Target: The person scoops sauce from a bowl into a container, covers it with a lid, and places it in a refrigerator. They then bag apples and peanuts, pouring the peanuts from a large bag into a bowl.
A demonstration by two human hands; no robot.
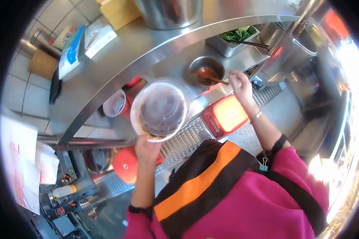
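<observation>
My left hand is closed on the near rim of a white round takeaway bowl. A clear lid lies over the bowl, and dark food shows through it; motion blurs the details. My right hand is raised beside a steel bowl of red sauce, its fingers loosely bent and nothing visible in them. A brown-handled spoon or ladle rests in the sauce, its handle end close to my right fingers but seemingly apart from them.
A steel pan of leafy greens with chopsticks across it stands at the back right. Stacked cups stand under the curved steel shelf. Two red-topped containers flank the perforated metal strip.
</observation>
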